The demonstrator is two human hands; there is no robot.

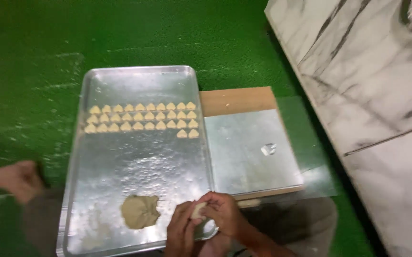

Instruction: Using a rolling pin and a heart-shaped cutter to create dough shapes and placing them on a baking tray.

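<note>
Both of the person's hands are working together at the near edge of a large metal tray [120, 81] lying on a green floor [25, 47]. The right hand [225, 212] and the left hand [181, 233] are pinching a small pale piece of dough [198, 210] between their fingertips, holding it just above the tray's near right corner. Just to the left of the hands, a larger brownish-grey lump of dough [140, 211] is resting on the floured tray. Across the middle of the tray, rows of small shaped dough pieces [141, 117] are sitting side by side, with two more starting a fourth row at the right. Beside the tray on the right, a wooden board [234, 99] is carrying a clear plastic sheet [249, 152]. At the far left, another person's hand [18, 178] is showing, blurred.
</note>
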